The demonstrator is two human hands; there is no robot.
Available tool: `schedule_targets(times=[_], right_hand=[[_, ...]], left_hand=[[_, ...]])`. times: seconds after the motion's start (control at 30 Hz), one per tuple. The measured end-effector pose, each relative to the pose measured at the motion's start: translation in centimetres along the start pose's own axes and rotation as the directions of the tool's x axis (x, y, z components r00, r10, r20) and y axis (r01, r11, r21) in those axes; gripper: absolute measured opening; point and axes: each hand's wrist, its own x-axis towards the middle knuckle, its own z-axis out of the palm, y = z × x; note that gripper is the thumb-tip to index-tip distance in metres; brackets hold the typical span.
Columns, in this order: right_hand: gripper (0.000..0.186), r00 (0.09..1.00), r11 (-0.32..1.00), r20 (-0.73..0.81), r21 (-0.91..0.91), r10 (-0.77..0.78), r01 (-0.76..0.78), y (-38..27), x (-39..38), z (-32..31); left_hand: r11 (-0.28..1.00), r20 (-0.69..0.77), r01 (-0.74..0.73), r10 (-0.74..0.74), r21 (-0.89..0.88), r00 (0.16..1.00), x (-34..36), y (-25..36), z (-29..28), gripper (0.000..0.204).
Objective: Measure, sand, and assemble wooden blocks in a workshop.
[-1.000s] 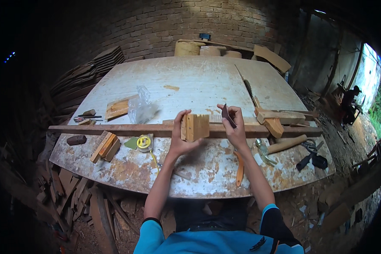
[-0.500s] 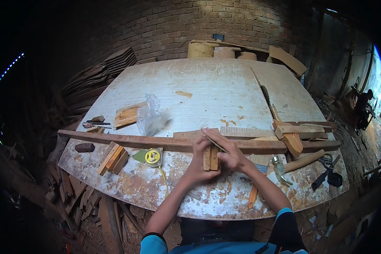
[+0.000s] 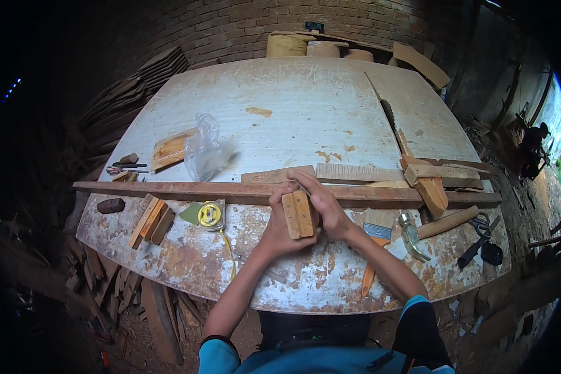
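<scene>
My left hand [image 3: 274, 230] is closed around a small wooden block [image 3: 298, 215] that has two screw heads on its top face. My right hand [image 3: 327, 212] is closed against the block's far right side, fingers bent over a thin sheet that is mostly hidden. Below them lie an orange-handled tool [image 3: 369, 271] with a metal blade and a claw hammer [image 3: 442, 221]. Left of my hands are a yellow tape measure [image 3: 210, 215] and stacked wood offcuts [image 3: 148, 221]. A long wooden bar [image 3: 124, 188] runs across the worktable [image 3: 280, 100] just beyond the block.
A clear plastic bag [image 3: 206, 156], saw [image 3: 389, 118] and joined wood pieces [image 3: 430, 193] lie farther on the table. Scissors [image 3: 480, 227] sit at right. Piled boards [image 3: 131, 93] and scrap wood surround the table; a dark figure [image 3: 533, 153], apparently a person, is at far right.
My hands have come together around the block, which is turned to show a narrower screwed face. The dark sheet in my right hand has moved against it and is now mostly covered.
</scene>
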Motion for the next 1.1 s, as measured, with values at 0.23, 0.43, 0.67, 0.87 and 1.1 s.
schedule_targets(times=[0.23, 0.43, 0.67, 0.87, 1.1], right_hand=[[0.063, 0.999, 0.999, 0.013, 0.0, 0.046, -0.046, 0.7, -0.4, 0.1], [0.059, 0.996, 0.999, 0.092, 0.052, -0.008, 0.004, -0.1, -0.4, 0.4], [0.087, 0.99, 0.956, 0.128, 0.278, 0.057, -0.091, 0.0, -0.4, 0.6], [0.083, 0.986, 0.999, 0.161, -0.005, -0.052, 0.053, -1.9, 0.2, 0.3], [0.076, 0.993, 0.997, 0.108, 0.059, 0.039, -0.046, -1.0, 0.2, 0.1]], left_hand=[[0.978, -0.122, 0.188, -0.198, -0.088, 0.973, 1.1, 1.9, 0.2, 0.102], [0.99, -0.07, 0.109, -0.103, 0.093, 0.992, 1.0, 1.3, -0.8, 0.097], [0.983, -0.101, 0.096, -0.081, 0.154, 0.992, 0.8, 2.2, 0.0, 0.094], [0.93, -0.072, 0.335, -0.348, -0.153, 0.935, 1.1, 3.2, -0.1, 0.094], [0.904, -0.066, 0.244, -0.283, -0.351, 0.957, 1.0, 1.4, 0.6, 0.097]])
